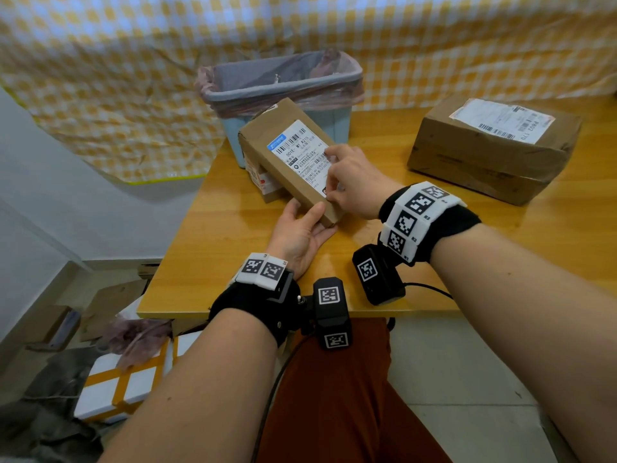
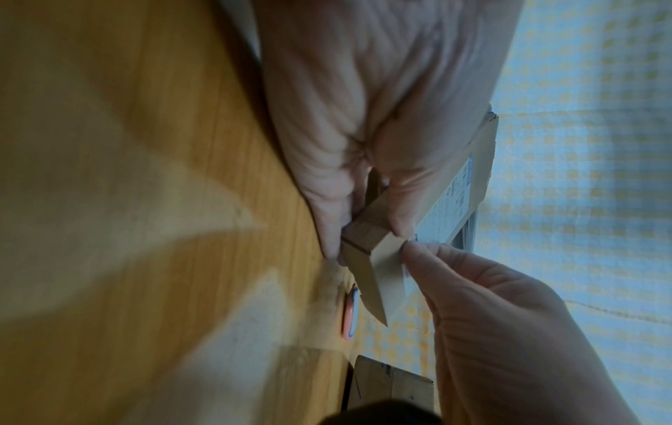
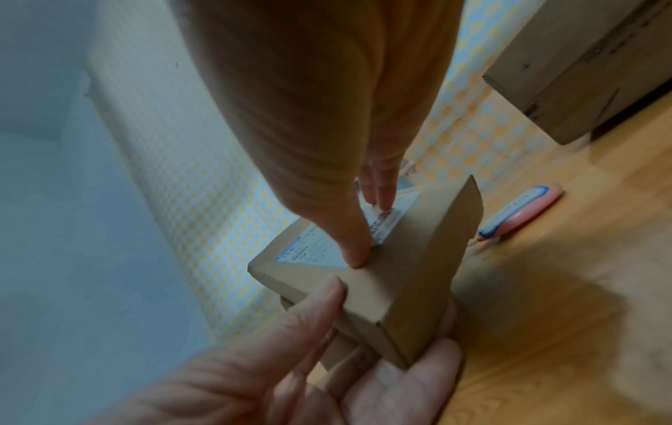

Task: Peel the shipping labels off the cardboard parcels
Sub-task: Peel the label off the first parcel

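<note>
You're at the very start of the first label, by the look of it. Your left hand (image 1: pixel 302 233) cradles the near end of the narrow parcel (image 1: pixel 267 142), thumb curled onto its top face and fingers underneath, holding it tilted with the far end propped on a smaller box (image 1: pixel 263 182) on the tabletop (image 1: pixel 384 279). Your right hand (image 1: pixel 354 182) is on the label (image 1: pixel 302 152): thumb pressed at the label's near right edge, other fingers bent over it further up. From the right wrist view the thumb tip sits right on the label border, and the label looks flat against the cardboard everywhere I can see, so I'd say no corner is lifted yet, though the bit under your thumb is hidden. The big parcel (image 1: pixel 494 152) on the right side of the tabletop has its label (image 1: pixel 500 120) fully stuck on top, untouched. The smaller box under the narrow one shows some print on its side; can't tell whether that's a label to peel. The lined bin (image 1: pixel 283 85) behind the parcels has something small in it, too unclear to call a peeled label. A pink and white tool (image 3: pixel 523 207) lies on the tabletop just beside the narrow parcel, unused. Remaining: basically everything, at least two labels.
</note>
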